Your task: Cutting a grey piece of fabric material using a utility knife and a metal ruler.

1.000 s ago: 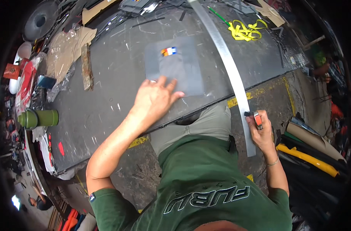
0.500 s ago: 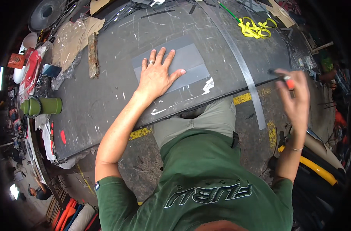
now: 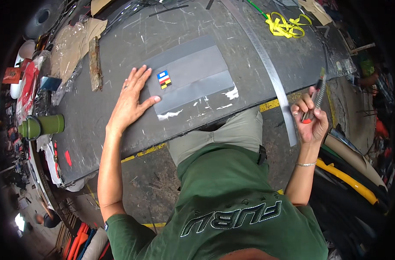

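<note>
On the dark work table (image 3: pixel 119 110) lies a flat grey sheet (image 3: pixel 193 65) with a lighter band along its near side. A small patch (image 3: pixel 164 79) in blue, white, red, yellow and black sits near its left end. My left hand (image 3: pixel 130 99) rests flat with fingers spread, beside that end, its thumb at the sheet's edge. Raised off the table's front edge at the right, my right hand (image 3: pixel 309 119) is closed around what looks like a utility knife (image 3: pixel 319 96), slim and grey with a red end pointing toward me.
A long metal ruler (image 3: pixel 269 65) crosses the table and juts past its front edge. Yellow tape (image 3: pixel 285 27) lies tangled at the far right. To the left are a wooden stick (image 3: pixel 95 65), a green flask (image 3: pixel 48 125) and plastic wrapping. Rolls of material (image 3: pixel 349 180) stand low right.
My left hand has slid left off the sheet's middle, uncovering the coloured patch. My right hand has drawn down and left, with the knife now upright in it.
</note>
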The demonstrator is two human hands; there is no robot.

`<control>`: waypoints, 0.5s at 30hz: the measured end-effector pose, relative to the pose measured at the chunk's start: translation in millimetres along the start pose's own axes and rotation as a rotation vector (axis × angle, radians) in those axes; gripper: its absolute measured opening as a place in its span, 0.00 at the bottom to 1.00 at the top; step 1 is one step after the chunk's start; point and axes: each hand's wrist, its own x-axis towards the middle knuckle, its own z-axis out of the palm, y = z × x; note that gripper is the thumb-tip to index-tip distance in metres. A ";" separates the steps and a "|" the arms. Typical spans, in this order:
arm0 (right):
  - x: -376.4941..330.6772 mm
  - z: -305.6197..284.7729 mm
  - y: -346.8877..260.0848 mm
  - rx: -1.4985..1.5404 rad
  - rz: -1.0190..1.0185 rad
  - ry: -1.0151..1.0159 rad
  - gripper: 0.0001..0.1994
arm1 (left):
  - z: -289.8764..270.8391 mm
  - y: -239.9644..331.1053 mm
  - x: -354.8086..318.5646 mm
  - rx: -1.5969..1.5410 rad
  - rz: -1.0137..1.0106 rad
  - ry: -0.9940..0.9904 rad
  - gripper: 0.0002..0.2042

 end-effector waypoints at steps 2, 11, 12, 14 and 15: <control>9.6 -22.2 -18.4 -0.214 -0.013 -0.244 0.12 | 4.4 2.5 -1.0 0.023 0.008 -0.025 0.39; -10.1 1.8 3.2 -1.897 0.025 0.145 0.14 | 17.5 37.2 -12.9 0.042 -0.044 -0.004 0.39; -14.9 15.5 17.9 -1.877 -0.025 0.200 0.13 | 18.0 33.7 -10.7 -0.041 -0.048 0.043 0.39; -20.4 16.4 28.5 -1.710 0.038 0.237 0.13 | 15.8 27.0 -8.4 -0.003 -0.042 0.048 0.37; -23.8 8.3 29.9 -1.712 0.048 0.230 0.13 | 15.9 24.9 -7.9 0.014 -0.035 0.033 0.37</control>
